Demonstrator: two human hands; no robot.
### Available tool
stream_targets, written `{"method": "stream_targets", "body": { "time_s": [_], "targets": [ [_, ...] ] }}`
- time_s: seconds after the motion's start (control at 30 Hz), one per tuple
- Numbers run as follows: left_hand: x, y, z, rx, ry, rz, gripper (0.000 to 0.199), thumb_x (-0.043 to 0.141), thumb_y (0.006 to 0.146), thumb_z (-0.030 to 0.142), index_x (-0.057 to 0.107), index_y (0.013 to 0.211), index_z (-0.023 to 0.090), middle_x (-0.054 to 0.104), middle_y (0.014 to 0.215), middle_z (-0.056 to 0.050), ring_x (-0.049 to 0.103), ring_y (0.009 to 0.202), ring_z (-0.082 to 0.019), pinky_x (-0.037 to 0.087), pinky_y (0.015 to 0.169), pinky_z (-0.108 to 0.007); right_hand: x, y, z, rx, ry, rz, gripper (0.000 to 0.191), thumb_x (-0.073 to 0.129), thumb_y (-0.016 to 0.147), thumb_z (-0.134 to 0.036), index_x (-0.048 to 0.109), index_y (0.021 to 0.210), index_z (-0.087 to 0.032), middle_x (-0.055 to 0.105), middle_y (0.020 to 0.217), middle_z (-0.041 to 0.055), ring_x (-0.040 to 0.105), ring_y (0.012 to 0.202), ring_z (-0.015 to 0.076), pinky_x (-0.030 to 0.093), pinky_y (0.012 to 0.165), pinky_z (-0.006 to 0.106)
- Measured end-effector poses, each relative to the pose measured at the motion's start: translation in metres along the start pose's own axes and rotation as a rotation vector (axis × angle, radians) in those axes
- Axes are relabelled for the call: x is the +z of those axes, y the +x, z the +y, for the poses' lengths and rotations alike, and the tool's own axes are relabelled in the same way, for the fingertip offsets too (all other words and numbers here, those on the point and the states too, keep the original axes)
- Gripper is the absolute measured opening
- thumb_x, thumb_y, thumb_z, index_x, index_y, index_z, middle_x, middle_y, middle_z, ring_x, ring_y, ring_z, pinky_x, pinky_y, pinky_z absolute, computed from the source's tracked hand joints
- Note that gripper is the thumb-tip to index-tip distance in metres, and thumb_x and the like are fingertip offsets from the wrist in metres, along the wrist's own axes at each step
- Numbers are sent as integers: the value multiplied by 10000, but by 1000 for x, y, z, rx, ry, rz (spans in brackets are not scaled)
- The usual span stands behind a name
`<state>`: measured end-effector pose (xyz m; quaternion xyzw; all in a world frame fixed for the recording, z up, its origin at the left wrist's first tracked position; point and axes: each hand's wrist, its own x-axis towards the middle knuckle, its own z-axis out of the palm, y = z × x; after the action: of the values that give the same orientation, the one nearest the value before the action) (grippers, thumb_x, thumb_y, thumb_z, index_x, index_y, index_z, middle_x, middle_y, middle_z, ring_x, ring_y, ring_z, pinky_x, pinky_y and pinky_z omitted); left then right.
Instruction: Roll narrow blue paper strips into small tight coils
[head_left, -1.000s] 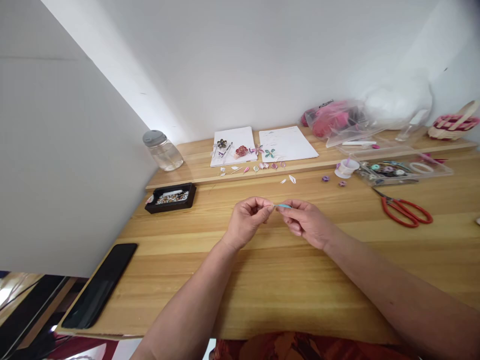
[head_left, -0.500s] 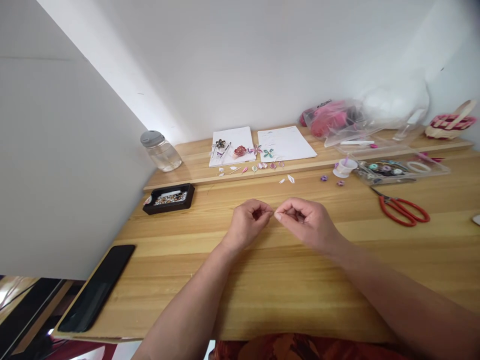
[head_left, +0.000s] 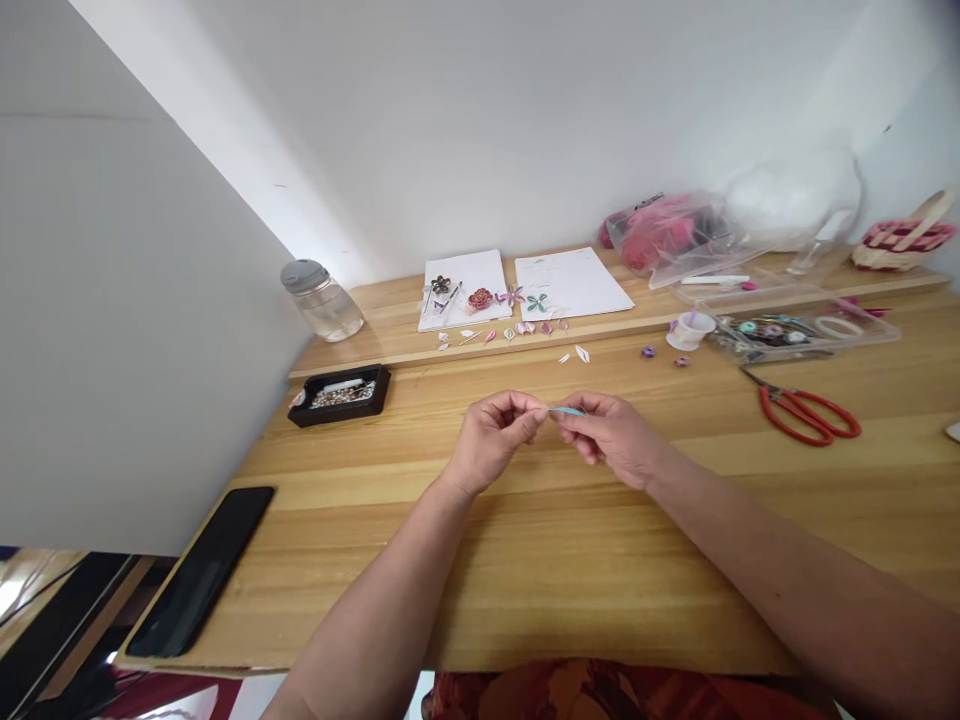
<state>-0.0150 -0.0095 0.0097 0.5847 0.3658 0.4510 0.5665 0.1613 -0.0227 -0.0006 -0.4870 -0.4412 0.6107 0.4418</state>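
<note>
My left hand (head_left: 499, 435) and my right hand (head_left: 611, 435) meet above the middle of the wooden table, fingertips nearly touching. A small, thin light-blue strip (head_left: 568, 410), perhaps a bundle of thread, lies between the thumb and forefinger of my right hand. Its left end reaches the pinched fingertips of my left hand, which seem to grip it. Beyond the hands lie white petal-shaped pieces (head_left: 582, 354). Several wrapped petals (head_left: 509, 334), a red flower (head_left: 480, 299) and a green flower (head_left: 537, 303) rest along the raised ledge.
Red-handled scissors (head_left: 808, 412) lie at right, below a clear plastic tray (head_left: 862, 338) of supplies. A white spool cup (head_left: 688, 332) stands near two purple spools. At left are a black bead tray (head_left: 339, 394), a lidded water bottle (head_left: 322, 305) and a black phone (head_left: 202, 570).
My right hand has turned and its fingers have shifted, so the light-blue strip now shows between the hands. My left hand keeps its pinch in nearly the same place.
</note>
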Motion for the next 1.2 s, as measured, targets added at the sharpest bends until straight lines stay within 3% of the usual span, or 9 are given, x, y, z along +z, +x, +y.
{"method": "stream_targets", "body": {
  "time_s": [0.13, 0.23, 0.33, 0.4, 0.53, 0.7, 0.87, 1.0, 1.2],
  "targets": [
    [0, 3, -3, -9, 9, 157, 276, 722, 748, 402, 650, 796, 140, 577, 655, 14, 489, 568, -71, 414, 575, -216, 13, -9, 8, -42, -123, -37, 246, 706, 729, -401, 601, 727, -179, 615, 653, 2, 489, 455, 83, 375, 408, 217],
    [0, 4, -5, -13, 84, 240, 264, 713, 747, 392, 647, 789, 139, 599, 680, 6, 490, 565, -72, 406, 565, -214, 20, -19, 8, -272, -382, -10, 163, 643, 786, -334, 624, 706, -193, 580, 611, -9, 495, 503, 103, 379, 460, 231],
    [0, 3, -7, 26, 258, 221, 208, 682, 769, 341, 664, 788, 134, 632, 715, -19, 512, 603, -91, 414, 591, -224, 21, -28, 1, -498, -564, 21, 133, 601, 812, -279, 643, 714, -198, 547, 592, -13, 453, 527, 107, 352, 494, 238],
    [-1, 2, -8, 87, 389, 140, 167, 659, 788, 302, 677, 791, 136, 646, 729, -30, 526, 633, -104, 411, 605, -227, 18, -31, -6, -549, -600, 31, 132, 592, 823, -281, 650, 739, -198, 533, 590, -14, 435, 530, 108, 342, 502, 242],
    [-1, -3, -5, 218, 525, -46, 131, 626, 826, 266, 691, 807, 153, 664, 755, -40, 534, 667, -115, 394, 619, -229, 6, -26, -19, -536, -568, 88, 154, 599, 832, -313, 657, 771, -184, 519, 596, -22, 411, 534, 103, 325, 506, 242],
    [0, -6, 0, 196, 389, -167, 159, 650, 827, 294, 691, 829, 141, 671, 788, -57, 552, 692, -124, 415, 650, -240, -8, -8, -18, -442, -500, 128, 223, 628, 804, -388, 656, 755, -173, 523, 602, -20, 398, 533, 99, 310, 499, 243],
    [0, -3, 0, 104, 101, -47, 242, 711, 776, 364, 664, 811, 129, 617, 697, -21, 501, 599, -88, 407, 583, -220, -3, 0, -4, -227, -313, 113, 277, 692, 738, -446, 648, 778, -176, 497, 559, -37, 369, 476, 81, 275, 437, 226],
    [-2, 2, -3, 57, 50, 114, 270, 716, 759, 393, 659, 807, 133, 583, 647, 5, 485, 558, -76, 403, 550, -212, 8, -5, 5, -83, -232, 24, 263, 672, 752, -442, 601, 772, -190, 566, 600, -22, 385, 424, 76, 290, 394, 224],
    [-2, 4, -9, 80, 286, 244, 200, 676, 782, 335, 674, 790, 135, 651, 728, -30, 537, 619, -100, 428, 602, -225, 20, -24, 2, -417, -546, -8, 131, 611, 798, -276, 641, 708, -187, 520, 564, -26, 417, 499, 92, 319, 471, 229]
  ]
}}
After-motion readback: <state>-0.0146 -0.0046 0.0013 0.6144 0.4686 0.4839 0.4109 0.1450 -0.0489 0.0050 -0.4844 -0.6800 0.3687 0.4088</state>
